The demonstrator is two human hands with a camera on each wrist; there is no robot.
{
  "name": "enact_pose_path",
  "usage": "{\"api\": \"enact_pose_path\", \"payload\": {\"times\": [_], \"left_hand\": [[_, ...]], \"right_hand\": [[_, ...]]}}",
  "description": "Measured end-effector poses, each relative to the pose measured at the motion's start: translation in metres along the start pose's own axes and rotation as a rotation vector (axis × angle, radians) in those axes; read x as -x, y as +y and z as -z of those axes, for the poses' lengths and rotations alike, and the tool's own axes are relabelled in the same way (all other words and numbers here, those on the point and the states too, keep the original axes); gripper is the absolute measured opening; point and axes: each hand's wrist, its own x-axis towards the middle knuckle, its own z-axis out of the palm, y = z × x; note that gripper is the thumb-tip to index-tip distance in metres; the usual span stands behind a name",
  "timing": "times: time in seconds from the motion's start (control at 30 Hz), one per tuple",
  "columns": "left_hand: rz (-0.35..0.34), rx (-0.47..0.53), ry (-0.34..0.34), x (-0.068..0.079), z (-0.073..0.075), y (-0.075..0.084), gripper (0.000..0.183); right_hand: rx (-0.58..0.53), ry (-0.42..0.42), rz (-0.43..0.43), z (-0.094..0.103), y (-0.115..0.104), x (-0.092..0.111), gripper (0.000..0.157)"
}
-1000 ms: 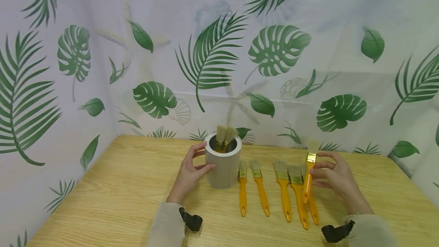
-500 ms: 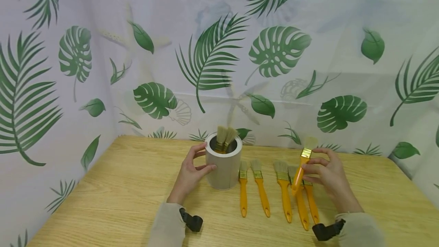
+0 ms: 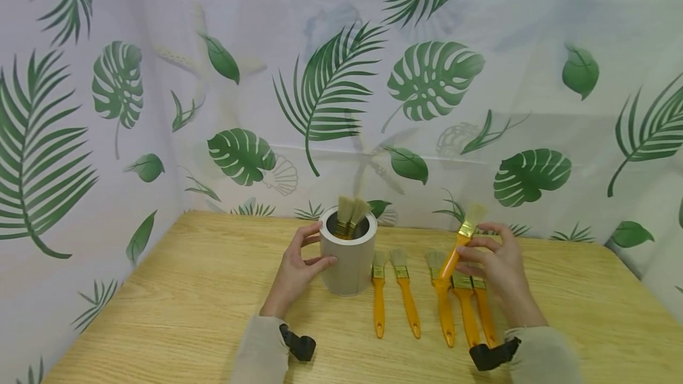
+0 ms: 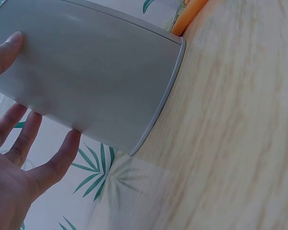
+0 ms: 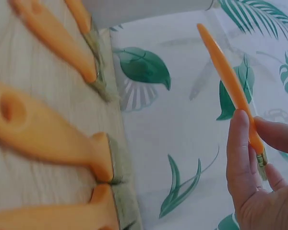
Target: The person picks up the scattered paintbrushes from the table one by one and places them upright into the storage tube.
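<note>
My left hand (image 3: 290, 268) holds the side of a light grey can (image 3: 349, 268), thumb in front and fingers round the left side. Inside the can stand two paintbrushes (image 3: 345, 213), bristles up; their handles are mostly hidden. Over on the right, my right hand (image 3: 498, 271) pinches another paintbrush (image 3: 452, 261) by its orange handle. It is raised above the table, bristles up, with the handle end tilted down to the left. In the right wrist view, thumb and fingers (image 5: 239, 143) grip that handle (image 5: 228, 79) near its metal band.
Two narrow paintbrushes (image 3: 378, 304) lie just right of the can on the wooden table (image 3: 187, 307). Farther right lie several wider paintbrushes (image 3: 444, 313), partly beneath the raised one. A leaf-patterned curtain (image 3: 341, 105) hangs along the table's back edge.
My right hand has moved left with the paintbrush, which tilts more now and has risen slightly. The left hand and the can have stayed in place.
</note>
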Motion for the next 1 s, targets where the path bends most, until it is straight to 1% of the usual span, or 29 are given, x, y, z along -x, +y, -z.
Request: {"api": "enact_pose_path", "payload": {"times": [0.1,0.33,0.53,0.73,0.87,1.0], "left_hand": [[0.003,0.000,0.000,0.000,0.000,0.000,0.059],[0.003,-0.003,0.002,0.000,-0.001,0.000,0.059],[0.003,0.000,0.000,0.000,0.000,0.000,0.059],[0.006,-0.006,0.000,0.000,0.000,-0.002,0.059],[0.006,-0.014,0.001,0.001,0.000,-0.002,0.060],[0.003,-0.015,0.000,0.001,0.000,-0.002,0.059]], "right_hand": [[-0.017,0.022,0.009,-0.007,-0.003,0.001,0.051],[-0.115,0.060,0.041,-0.022,-0.007,0.003,0.050],[-0.163,0.083,0.058,-0.034,-0.009,0.003,0.048],[-0.221,0.134,0.066,-0.046,-0.011,0.003,0.045],[-0.279,0.150,0.103,-0.056,-0.014,0.002,0.045],[-0.304,0.174,0.149,-0.067,-0.016,0.001,0.044]]}}
